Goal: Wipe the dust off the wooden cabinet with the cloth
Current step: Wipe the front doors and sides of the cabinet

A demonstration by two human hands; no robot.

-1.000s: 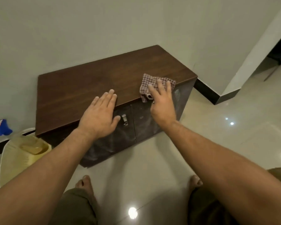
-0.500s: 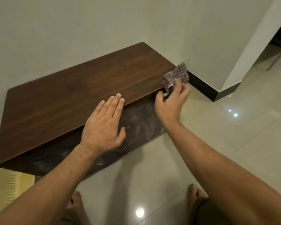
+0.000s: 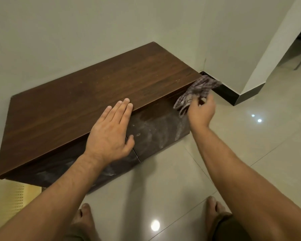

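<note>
Left hand lies flat on the wooden cabinet top at its front edge, fingers extended and together, gripping nothing. Right hand clamps the checked cloth against the cabinet's right front corner. White dust streaks cover the 2 doors.

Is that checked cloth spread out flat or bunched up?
Bunched: the cloth hangs crumpled from the right hand at the cabinet's right end.

Your right hand and the cloth blur together, hiding the cabinet corner behind them.
</note>
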